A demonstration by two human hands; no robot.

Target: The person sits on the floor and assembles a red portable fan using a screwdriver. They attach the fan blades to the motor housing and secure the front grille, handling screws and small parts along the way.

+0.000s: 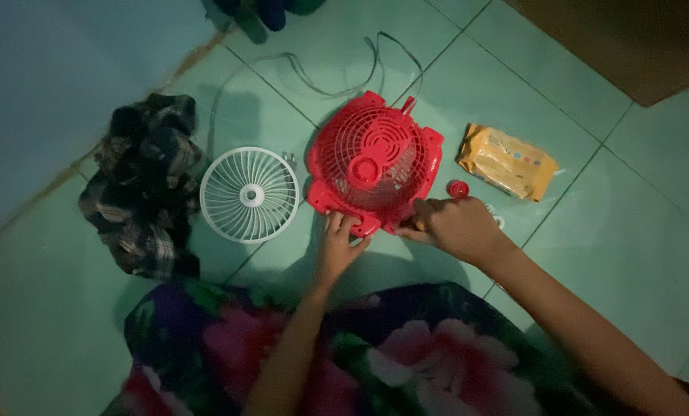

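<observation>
- A crumpled dark plaid cloth [144, 185] lies on the green tiled floor [44, 308] at the far left, well apart from both hands.
- Just beside it sits a white round fan grille [250, 195], flat on the floor and untouched, close to the left edge of the red part.
- The red fan housing [373, 162] lies face-up at the centre, its grille on top and a thin cord [336, 81] trailing away behind it.
- The left hand [336, 243] presses on the near rim of the housing — fingers spread and flat on the plastic, steadying rather than clasping it.
- The right hand [456, 227] is at the near right corner of the housing, fingers curled together around something small; in this dim light it may be a tool handle, but I cannot tell for sure.
- The step in hand looks like work on a fastening at that corner, the housing pinned in place. The next move would call for firm downward pressure from the left hand while the right works.
- A small red cap [457, 189] lies just beyond the right hand.
- A yellow soft packet [506, 162] lies farthest right.
</observation>
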